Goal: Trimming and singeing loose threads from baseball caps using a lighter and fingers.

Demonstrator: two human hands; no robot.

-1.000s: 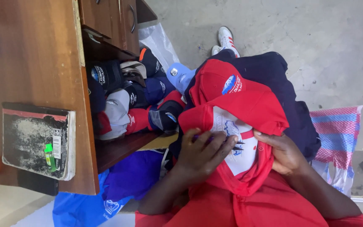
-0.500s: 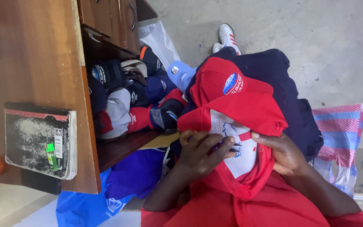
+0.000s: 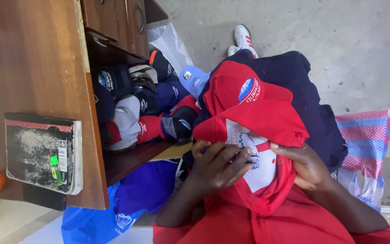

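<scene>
Red cap [image 3: 249,113] lies on my lap, atop a dark navy garment [image 3: 308,99], its white inner panel [image 3: 258,162] turned up toward me. The panel sits directly between my two hands.

Left hand [image 3: 217,165]: fingers spread and only partly curled, pressed flat onto the white panel and the red fabric at its left edge. A thin dark object shows under the fingertips [image 3: 244,156]; I cannot tell what it is, nor whether the fingers actually pinch it. Grasp undetermined.

Right hand [image 3: 305,165]: thumb on top of the red fabric at the panel's right edge, remaining fingers tucked under the cloth. Fingers closed on the cap, pinching it.

Surroundings: wooden desk [image 3: 37,58] to my left, a worn notebook [image 3: 41,151] on it with a small green item lying on the cover. Open compartment below the desktop holds a pile of caps [image 3: 145,106], black, grey, red, blue. Blue bag [image 3: 95,217] on the floor under the desk. Checked pink-and-blue cloth [image 3: 366,135] on the right.
</scene>
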